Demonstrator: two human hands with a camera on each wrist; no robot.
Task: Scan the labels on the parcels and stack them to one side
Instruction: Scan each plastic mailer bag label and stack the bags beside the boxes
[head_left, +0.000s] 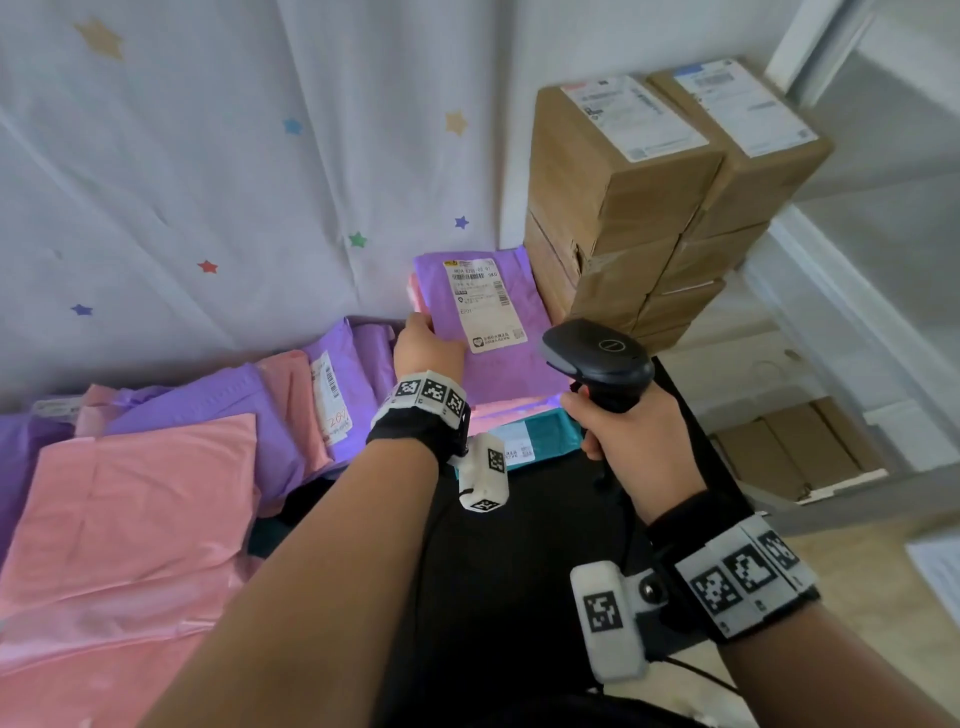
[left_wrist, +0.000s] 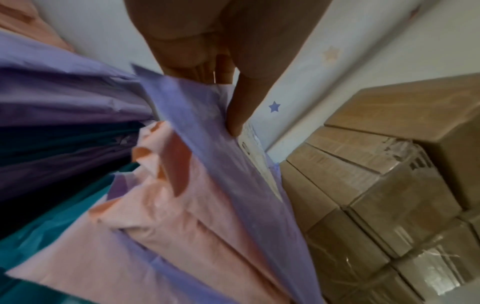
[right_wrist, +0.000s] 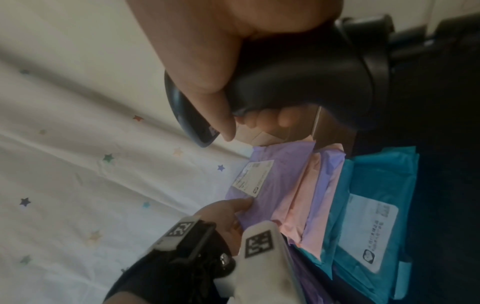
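Your left hand (head_left: 426, 349) holds the purple parcel (head_left: 498, 332) at centre frame.
Thumb on top, fingers beneath its left edge; it lies on the mailer stack (right_wrist: 324, 197) beside the boxes (head_left: 649, 208). Your right hand (head_left: 631, 441) is wrapped round the scanner (head_left: 597, 358).

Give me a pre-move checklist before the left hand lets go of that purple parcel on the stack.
1. Left hand grips the purple parcel at its edge: ok.
2. Parcel label faces up: ok.
3. Right hand holds the scanner: ok.
4. Label already scanned: cannot tell.
5. Parcel lies on the stack beside the cardboard boxes: ok.
6. Parcel squared with the parcels beneath: cannot tell.
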